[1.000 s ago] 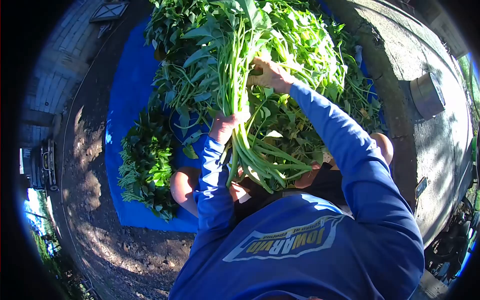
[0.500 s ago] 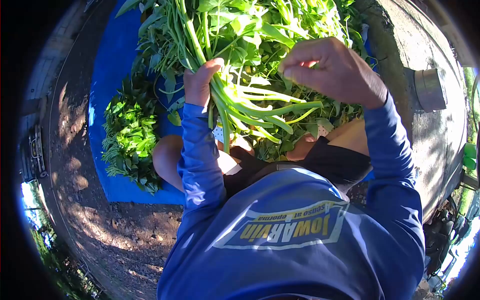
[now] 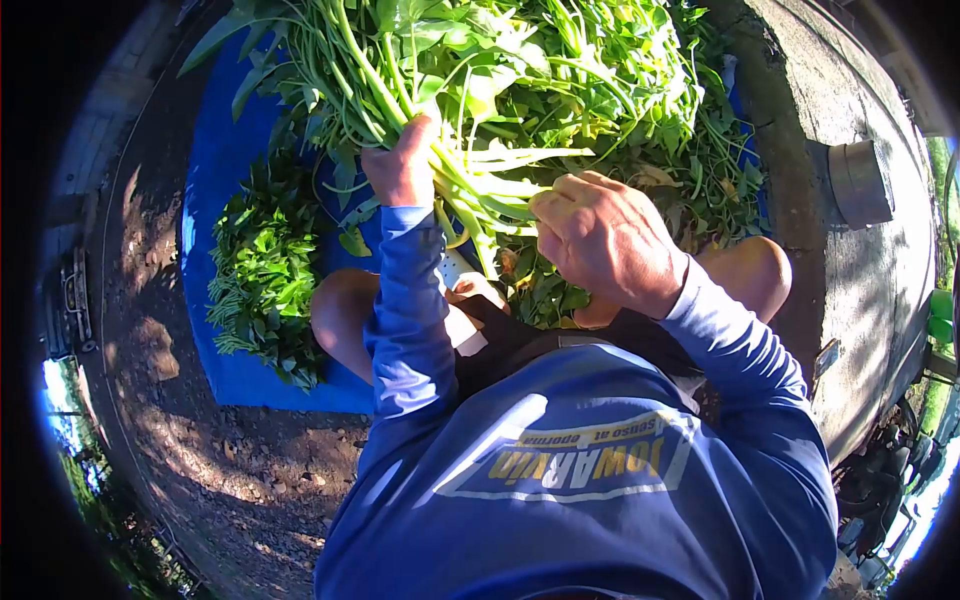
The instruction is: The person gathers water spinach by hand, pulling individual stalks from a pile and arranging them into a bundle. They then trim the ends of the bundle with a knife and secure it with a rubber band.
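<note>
Pale green is shown by the stems (image 3: 485, 187) at the left hand (image 3: 400, 170), bright green by the leaves (image 3: 640, 90) beyond its grip. Below it, the blue shirt (image 3: 590, 545) is printed with yellow and white lettering (image 3: 585, 462); leftward, the sheet (image 3: 213, 150) is plain blue; rightward, grey concrete (image 3: 860, 300) is shadow-dappled.

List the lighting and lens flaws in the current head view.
Head view: strong fisheye curve, edges bowed, corners black; hard sun nearly washes out the pale stems by the left hand; bright glare on the concrete; patchy shadow across the dirt ground; right hand's fingertips too shaded to read clearly.
</note>
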Demonstrator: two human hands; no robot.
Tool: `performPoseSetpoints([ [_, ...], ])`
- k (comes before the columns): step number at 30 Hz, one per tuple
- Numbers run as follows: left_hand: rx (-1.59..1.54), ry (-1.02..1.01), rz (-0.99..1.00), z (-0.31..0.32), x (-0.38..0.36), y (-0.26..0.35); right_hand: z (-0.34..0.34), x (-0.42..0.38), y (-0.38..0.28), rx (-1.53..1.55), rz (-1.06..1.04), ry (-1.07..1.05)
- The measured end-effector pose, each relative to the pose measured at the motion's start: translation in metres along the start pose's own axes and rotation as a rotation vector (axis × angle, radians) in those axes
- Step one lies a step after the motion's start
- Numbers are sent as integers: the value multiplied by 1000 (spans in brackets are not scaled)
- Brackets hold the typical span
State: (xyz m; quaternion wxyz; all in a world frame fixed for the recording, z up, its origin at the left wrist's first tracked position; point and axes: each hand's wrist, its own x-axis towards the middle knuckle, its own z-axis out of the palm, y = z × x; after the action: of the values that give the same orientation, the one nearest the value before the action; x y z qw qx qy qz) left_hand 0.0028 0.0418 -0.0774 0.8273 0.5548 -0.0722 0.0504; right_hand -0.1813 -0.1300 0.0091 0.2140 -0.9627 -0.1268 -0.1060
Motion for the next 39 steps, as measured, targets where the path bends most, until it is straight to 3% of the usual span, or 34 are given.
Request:
performPoseSetpoints([
  [3,-35,45,-60,0,1,7,32,-3,-1,115,92,114],
  [8,29,99,-95,-5,-5,6,37,11,-6,206,379,-174],
  [9,31,68,-133,-4,-10,9,51,9,2,169,336,-124],
  [10,32,39,-169,-2,-11,9,47,16,8,92,78,-153],
  [11,262,-31,-19,-16,-6,-12,41,21,8,166,257,-368],
  [12,91,20,-93,-9,-12,-10,28,32,2,241,436,-584],
  [13,102,24,-33,-10,-5,-8,53,21,20,52,250,-828],
  [14,111,26,26,-11,4,-5,55,7,17,157,415,-876],
  [15,19,54,-69,-12,6,9,90,-15,33,140,365,-1031],
  [16,40,59,1,-14,12,17,119,-34,51,113,309,-1183],
  [19,95,210,-43,-24,20,44,94,-37,89,296,211,-388],
  [20,142,268,-20,-29,21,49,61,-3,93,451,372,-258],
  [22,116,320,-75,-42,25,48,46,43,131,178,357,266],
  [24,106,353,-62,-42,27,51,52,80,189,-172,238,441],
  [26,81,359,-81,-46,30,47,69,100,231,-172,148,322],
  [27,77,363,-82,-43,29,50,49,105,212,-58,265,93],
  [31,62,345,-119,-44,24,56,31,122,213,-140,218,-43],
  [33,72,329,-175,-44,22,62,6,120,213,-44,295,-29],
  [36,160,287,-35,-67,34,38,-61,113,203,-30,437,22],
  [37,148,296,-91,-69,34,36,-91,112,192,30,525,-37],
  [39,152,217,-145,-82,34,29,-125,101,197,44,489,141],
])
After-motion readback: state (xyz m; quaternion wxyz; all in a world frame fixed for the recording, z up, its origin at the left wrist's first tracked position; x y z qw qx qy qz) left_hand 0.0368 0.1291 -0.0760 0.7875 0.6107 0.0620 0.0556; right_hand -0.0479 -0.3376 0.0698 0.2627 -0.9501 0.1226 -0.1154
